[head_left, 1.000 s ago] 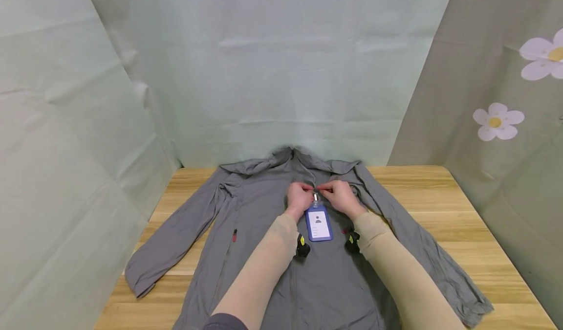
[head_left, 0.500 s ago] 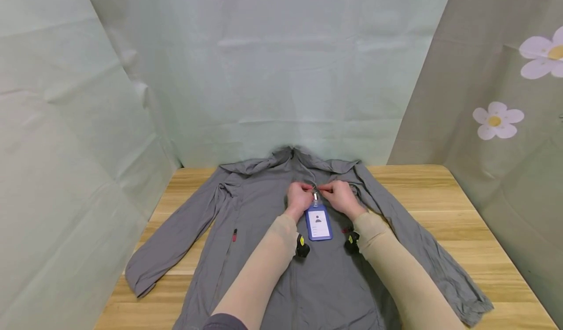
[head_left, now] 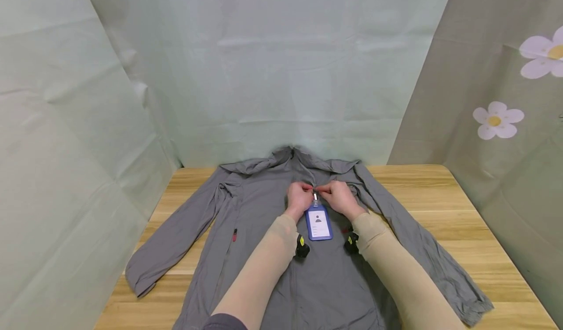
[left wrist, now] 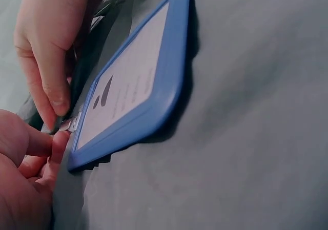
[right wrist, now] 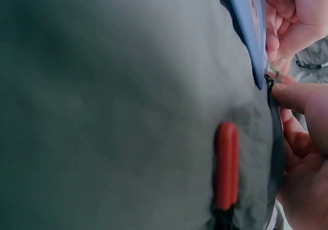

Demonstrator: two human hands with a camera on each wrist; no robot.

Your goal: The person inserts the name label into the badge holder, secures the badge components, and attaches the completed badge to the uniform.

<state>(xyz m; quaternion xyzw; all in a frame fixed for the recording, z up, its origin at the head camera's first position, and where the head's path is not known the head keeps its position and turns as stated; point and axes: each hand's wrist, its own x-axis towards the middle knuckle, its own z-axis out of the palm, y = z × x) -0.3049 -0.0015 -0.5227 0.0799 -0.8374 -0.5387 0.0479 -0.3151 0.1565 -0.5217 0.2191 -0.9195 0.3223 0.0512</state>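
A grey zip jacket (head_left: 264,222) lies spread front up. On its chest is a blue badge holder (head_left: 318,224) with a white card, and a short strap with a metal clip (head_left: 315,196) at its top. My left hand (head_left: 299,197) pinches this clip between thumb and fingers. From the other side my right hand (head_left: 339,196) pinches a raised fold of the jacket, its thumb tip right at the clip. Both hands (left wrist: 23,161) meet above the badge holder (left wrist: 128,81) in the left wrist view. The clip's jaws are mostly hidden by fingertips.
Below the jacket is a wooden table (head_left: 422,193), with pale cloth walls (head_left: 281,76) behind and at the sides. A red zipper pull (right wrist: 227,166) lies near my right wrist, and another red zipper pull (head_left: 234,235) is on the jacket's left side.
My right fingertips shift slightly around the clip, while my left hand holds its place. The badge holder and jacket stay where they were.
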